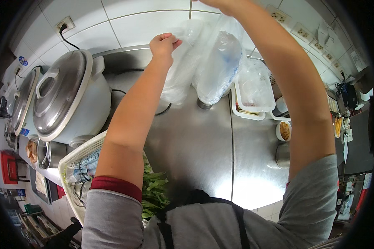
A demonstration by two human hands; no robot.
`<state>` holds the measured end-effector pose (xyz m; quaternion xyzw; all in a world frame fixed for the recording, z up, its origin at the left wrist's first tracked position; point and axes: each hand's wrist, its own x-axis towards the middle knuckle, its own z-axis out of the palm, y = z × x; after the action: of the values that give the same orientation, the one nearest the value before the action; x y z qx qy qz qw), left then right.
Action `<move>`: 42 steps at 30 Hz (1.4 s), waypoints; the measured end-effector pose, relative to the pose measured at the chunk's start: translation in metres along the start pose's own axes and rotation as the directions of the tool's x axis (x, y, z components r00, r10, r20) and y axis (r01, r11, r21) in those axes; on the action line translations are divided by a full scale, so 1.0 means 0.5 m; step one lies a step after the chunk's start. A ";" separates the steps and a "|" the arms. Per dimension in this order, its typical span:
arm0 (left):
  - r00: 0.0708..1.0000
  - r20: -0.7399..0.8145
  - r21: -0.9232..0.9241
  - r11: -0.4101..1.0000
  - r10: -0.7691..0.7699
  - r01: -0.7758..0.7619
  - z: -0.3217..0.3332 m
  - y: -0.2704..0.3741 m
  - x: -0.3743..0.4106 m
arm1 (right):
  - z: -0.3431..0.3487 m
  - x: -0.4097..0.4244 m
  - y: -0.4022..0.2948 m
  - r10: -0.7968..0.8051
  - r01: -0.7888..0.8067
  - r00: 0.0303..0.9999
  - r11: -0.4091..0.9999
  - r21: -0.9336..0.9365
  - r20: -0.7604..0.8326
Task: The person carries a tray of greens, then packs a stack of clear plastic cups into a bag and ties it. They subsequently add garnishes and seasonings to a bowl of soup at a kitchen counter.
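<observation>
My left hand (163,46) is raised near the tiled wall, its fingers pinched together on the edge of a clear plastic bag (182,73). The film is thin and blurred there. Higher up, my right hand (216,5) is cut off by the top edge of the picture, so its fingertips and anything in them are hidden. Below it hangs a fuller clear plastic bag (219,67) with blue print, other bags bunched inside. Its lower end is just above a small dark metal cylinder (204,105) on the steel counter (190,140).
Two large lidded cookers (81,93) stand left, one cord plugged into a wall socket (64,26). A white plastic basket (81,146) with newspaper and leafy greens (152,190) sits by my left arm. White trays (255,102) and a bowl of brown food (283,130) are at right.
</observation>
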<state>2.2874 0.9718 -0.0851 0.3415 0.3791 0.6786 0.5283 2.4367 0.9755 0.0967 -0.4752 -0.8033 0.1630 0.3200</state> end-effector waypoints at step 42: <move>0.603 0.768 0.580 0.165 0.216 -0.798 -0.144 0.621 -0.569 | -0.204 -0.628 -0.319 -0.699 0.700 0.714 0.714 -0.019 0.041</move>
<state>2.1421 0.6351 0.1344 0.8464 0.3735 0.3756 0.0541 2.5078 0.6198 0.1500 -0.1388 -0.9307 0.0241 0.3376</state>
